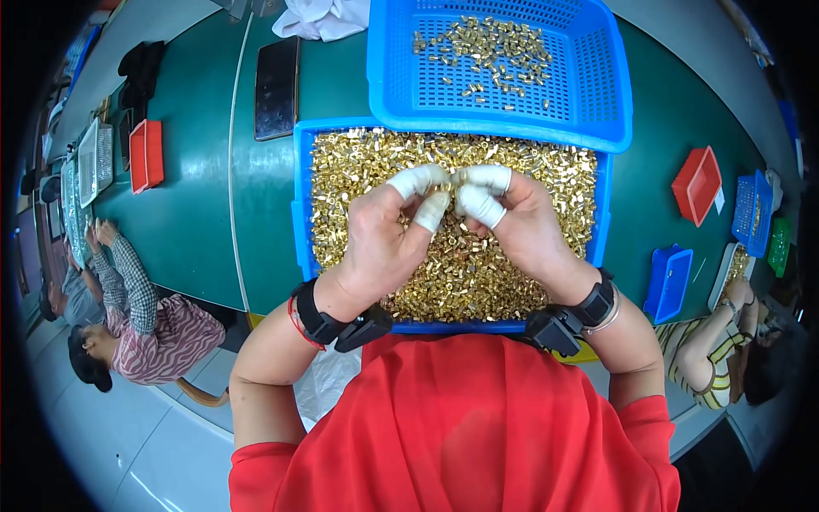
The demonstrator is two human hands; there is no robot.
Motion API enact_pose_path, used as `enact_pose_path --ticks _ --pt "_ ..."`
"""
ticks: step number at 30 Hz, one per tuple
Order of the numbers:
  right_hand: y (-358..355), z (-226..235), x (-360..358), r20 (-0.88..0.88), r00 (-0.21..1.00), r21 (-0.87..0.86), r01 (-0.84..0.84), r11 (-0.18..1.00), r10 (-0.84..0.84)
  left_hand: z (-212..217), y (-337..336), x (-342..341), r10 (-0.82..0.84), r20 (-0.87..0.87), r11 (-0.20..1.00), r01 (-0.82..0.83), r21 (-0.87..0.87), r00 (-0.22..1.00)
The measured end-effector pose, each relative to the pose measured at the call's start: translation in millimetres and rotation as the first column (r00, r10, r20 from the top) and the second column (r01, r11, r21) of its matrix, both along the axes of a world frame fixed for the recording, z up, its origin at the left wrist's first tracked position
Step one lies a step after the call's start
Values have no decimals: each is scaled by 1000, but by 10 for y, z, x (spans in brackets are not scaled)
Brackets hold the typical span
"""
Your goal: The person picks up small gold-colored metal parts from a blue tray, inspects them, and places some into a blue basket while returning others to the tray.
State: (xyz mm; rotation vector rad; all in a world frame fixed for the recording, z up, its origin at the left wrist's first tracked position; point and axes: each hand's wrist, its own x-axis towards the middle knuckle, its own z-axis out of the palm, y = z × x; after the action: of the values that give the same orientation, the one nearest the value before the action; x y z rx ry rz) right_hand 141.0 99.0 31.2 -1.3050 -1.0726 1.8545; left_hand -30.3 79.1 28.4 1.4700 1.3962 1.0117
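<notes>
My left hand [382, 235] and my right hand [531, 229] meet over a large blue bin [304, 224] heaped with small brass fittings [465, 273]. White tape covers the thumb and index finger of each hand. Both hands are closed in a pinch, fingertips almost touching, with a small brass fitting [449, 183] between them, partly hidden by the fingers. Across the bin's far edge rests a blue perforated basket [597, 85], with a scattering of similar fittings [499, 51] on its bottom.
A dark phone [277, 88] and a white cloth [322, 17] lie on the green table [192, 200]. Red trays [146, 156] [696, 186] stand to either side, with a small blue tray [668, 283] at right. People sit working at far left [153, 337] and far right [704, 354].
</notes>
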Motion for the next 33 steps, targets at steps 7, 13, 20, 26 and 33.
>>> enact_pose_path --ticks 7,13,20,26,33 --pt "654 104 8 148 979 308 89 947 -141 85 752 67 -18 0 998 18 61 1000" --pt "568 4 135 42 991 322 110 940 -130 101 703 90 -98 69 991 104 -87 993" --pt "441 -32 159 -62 992 379 124 917 -108 150 657 131 -165 209 976 190 -106 964" --pt "451 60 181 305 948 550 -103 829 -85 28 580 168 -109 358 983 154 -97 927" --pt "409 23 173 267 959 522 -60 851 -96 149 554 152 -52 -21 995 53 82 998"
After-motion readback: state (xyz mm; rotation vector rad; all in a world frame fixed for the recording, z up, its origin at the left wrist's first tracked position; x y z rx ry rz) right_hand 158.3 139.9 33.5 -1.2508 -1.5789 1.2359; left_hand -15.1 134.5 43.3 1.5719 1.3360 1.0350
